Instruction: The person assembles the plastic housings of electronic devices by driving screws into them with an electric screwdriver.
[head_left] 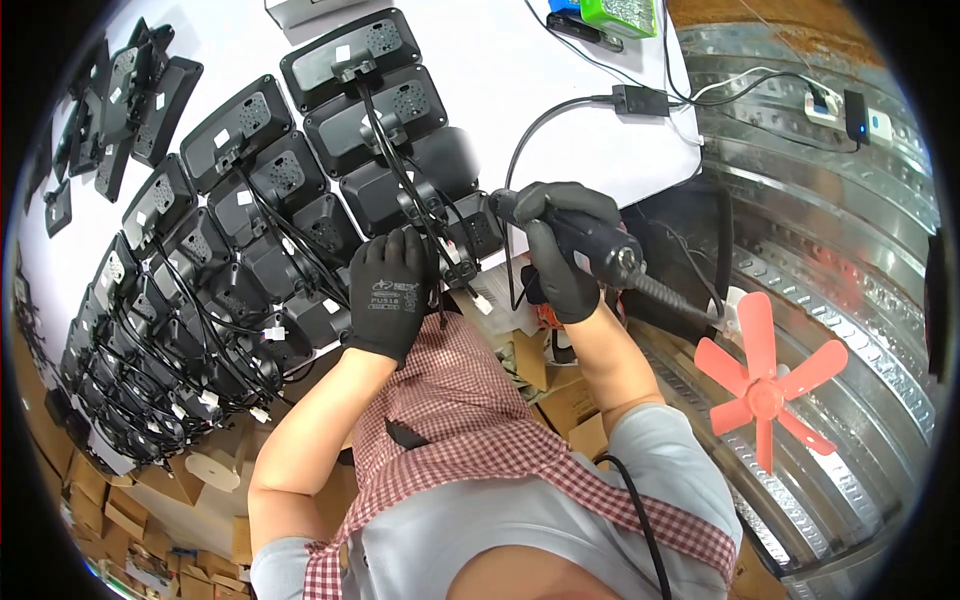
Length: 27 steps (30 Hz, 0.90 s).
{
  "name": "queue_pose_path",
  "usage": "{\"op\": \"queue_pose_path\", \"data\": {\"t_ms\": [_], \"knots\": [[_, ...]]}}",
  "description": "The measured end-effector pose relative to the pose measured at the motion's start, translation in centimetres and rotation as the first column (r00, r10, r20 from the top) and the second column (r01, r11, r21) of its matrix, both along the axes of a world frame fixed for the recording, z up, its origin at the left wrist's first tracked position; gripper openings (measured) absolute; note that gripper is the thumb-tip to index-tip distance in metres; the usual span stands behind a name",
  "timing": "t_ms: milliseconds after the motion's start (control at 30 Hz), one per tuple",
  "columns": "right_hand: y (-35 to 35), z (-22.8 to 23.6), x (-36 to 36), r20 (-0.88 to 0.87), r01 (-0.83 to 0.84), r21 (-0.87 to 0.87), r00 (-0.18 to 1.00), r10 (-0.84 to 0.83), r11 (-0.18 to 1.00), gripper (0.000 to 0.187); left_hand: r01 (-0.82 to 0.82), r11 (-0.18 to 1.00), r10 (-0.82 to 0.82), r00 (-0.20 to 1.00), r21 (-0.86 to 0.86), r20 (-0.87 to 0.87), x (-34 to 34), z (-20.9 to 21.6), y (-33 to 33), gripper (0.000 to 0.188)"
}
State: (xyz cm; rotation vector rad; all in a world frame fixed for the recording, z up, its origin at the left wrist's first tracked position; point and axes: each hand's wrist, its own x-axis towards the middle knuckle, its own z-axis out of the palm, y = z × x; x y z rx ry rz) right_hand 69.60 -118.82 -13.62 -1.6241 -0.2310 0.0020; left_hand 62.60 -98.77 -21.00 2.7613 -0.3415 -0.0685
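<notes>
My gloved right hand is wrapped round a black corded electric screwdriver. Its tip end points left, next to a black plastic housing at the table's near edge. My gloved left hand is closed over the near end of that row, its fingers bent against the black parts there. Its thumb and fingertips are partly hidden, so exactly what they grip is hard to see. Black cables run down over the housings beside it, and a white connector hangs near the edge.
Rows of similar black housings with cables fill the left of the white table. More black pieces lie at the far left. A power adapter sits at the right. A red fan stands right; cardboard boxes lie below left.
</notes>
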Motion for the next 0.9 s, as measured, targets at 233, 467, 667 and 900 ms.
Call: {"op": "queue_pose_path", "data": {"t_ms": [233,467,667,900], "knots": [[0.7,-0.7,0.0,0.109,0.021,0.086,0.994,-0.03,0.996,0.043,0.003,1.0,-0.003,1.0,0.022,-0.002,0.1,-0.4,0.2,0.047],[0.9,-3.0,1.0,0.161,0.05,-0.04,0.986,-0.043,0.998,0.037,0.023,0.999,-0.025,0.998,-0.032,-0.061,0.3,-0.2,0.4,0.049],[0.0,-1.4,2.3,0.077,0.202,0.113,0.974,-0.211,0.973,0.026,0.01,0.999,-0.011,0.999,-0.053,-0.033,0.3,-0.4,0.4,0.051],[-0.8,-2.7,6.2,0.177,0.466,0.18,0.851,-0.495,0.866,0.024,0.019,1.0,-0.021,0.995,-0.022,-0.097,0.6,0.5,0.4,0.051]]}}
